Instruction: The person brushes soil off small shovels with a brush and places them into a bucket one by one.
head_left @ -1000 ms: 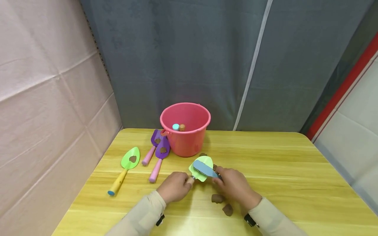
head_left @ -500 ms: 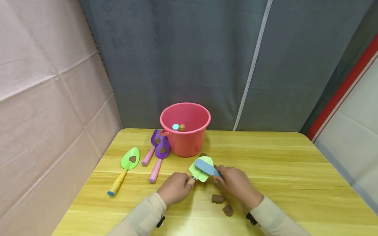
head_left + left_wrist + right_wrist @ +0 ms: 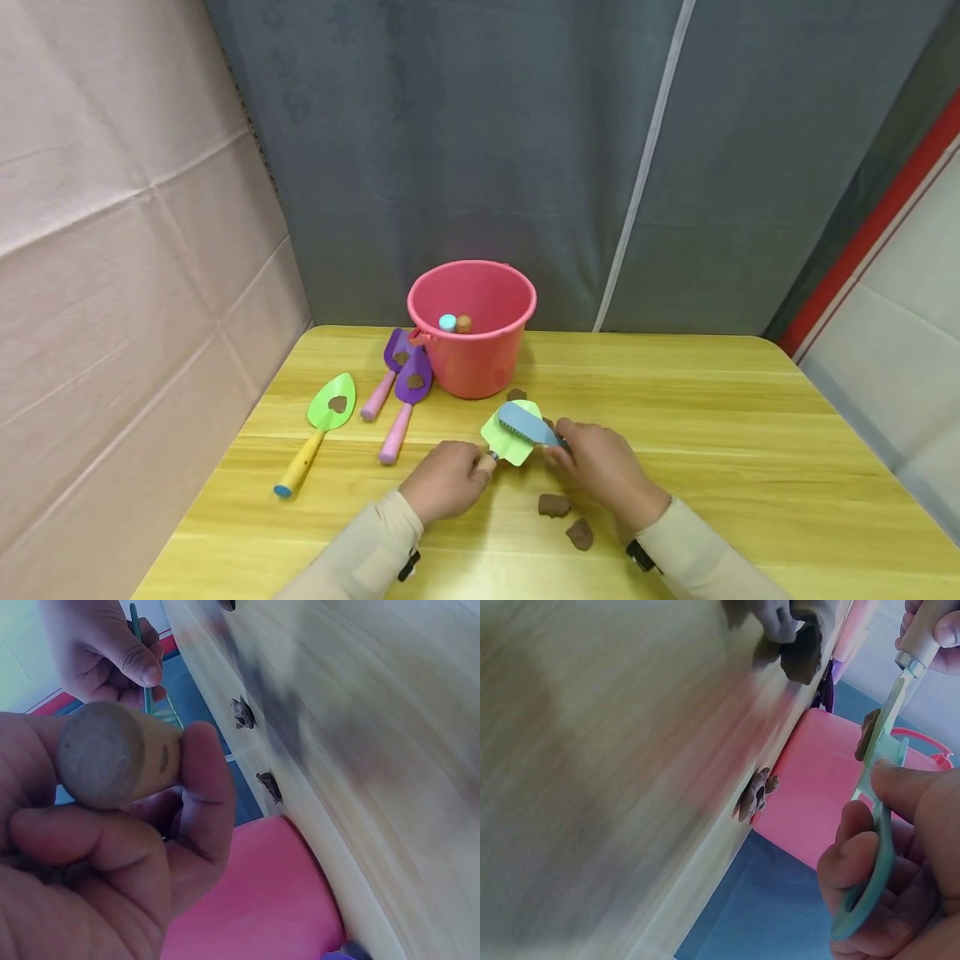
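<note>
In the head view my left hand [image 3: 446, 482] grips the wooden handle [image 3: 105, 754] of a small trowel. The trowel's light green blade [image 3: 516, 455] is raised over the table. My right hand [image 3: 609, 471] holds a blue-green brush [image 3: 527, 423] by its handle, its bristles down against the blade. Seen from the right wrist, a brown lump [image 3: 867, 735] clings to the blade's other face. Two brown clay-like lumps, one of them a squarish lump [image 3: 553, 505], lie on the table near my right hand. Part of the brush handle is hidden by my fingers.
A red bucket [image 3: 474, 362] with blue and brown items inside stands at the back. To its left lie two purple trowels, the nearer purple trowel [image 3: 415, 375] and another behind. A green trowel with yellow handle [image 3: 302, 462] lies farther left. Another brown lump [image 3: 516, 394] sits by the bucket.
The brush has shifted slightly right across the green blade. Both hands have moved only a little, still holding the trowel and the brush.
</note>
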Demonstrator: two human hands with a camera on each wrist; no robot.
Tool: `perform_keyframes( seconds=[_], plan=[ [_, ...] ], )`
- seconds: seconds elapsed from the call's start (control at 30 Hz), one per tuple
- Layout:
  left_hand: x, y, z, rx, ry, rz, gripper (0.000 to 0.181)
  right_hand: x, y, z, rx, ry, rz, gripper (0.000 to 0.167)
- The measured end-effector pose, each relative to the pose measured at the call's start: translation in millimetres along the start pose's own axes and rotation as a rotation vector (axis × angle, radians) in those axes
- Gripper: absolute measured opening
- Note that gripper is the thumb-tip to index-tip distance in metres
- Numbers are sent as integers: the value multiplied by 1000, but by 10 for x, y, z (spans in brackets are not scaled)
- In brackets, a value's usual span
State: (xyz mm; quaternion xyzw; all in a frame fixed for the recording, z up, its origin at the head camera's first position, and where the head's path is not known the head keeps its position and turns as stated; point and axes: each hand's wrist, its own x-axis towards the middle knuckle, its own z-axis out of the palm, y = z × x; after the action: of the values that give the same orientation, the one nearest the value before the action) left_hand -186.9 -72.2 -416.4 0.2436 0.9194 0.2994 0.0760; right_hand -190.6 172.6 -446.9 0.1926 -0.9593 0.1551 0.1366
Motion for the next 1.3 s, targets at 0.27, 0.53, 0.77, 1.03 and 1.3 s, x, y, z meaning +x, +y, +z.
perform_keyframes(
  seconds=[0.27,0.53,0.77,1.03,1.3],
  plan=[
    [-18,1,1,-4,2,8,32,-5,20,-10,3,7,-9,26],
    [-81,-30,22,-39,-39,-12,33,14,150,-55,21,-11,94,26],
    [-105,-51,38,-36,-67,-22,32,6,246,-46,68,-49,121,20],
    [-97,-86,-23,-83,-66,-41,29,-5,380,-93,87,-3,206,14],
    [-67,-68,-33,-67,-47,-52,10,11,99,-161,178,-2,119,14]
  ],
)
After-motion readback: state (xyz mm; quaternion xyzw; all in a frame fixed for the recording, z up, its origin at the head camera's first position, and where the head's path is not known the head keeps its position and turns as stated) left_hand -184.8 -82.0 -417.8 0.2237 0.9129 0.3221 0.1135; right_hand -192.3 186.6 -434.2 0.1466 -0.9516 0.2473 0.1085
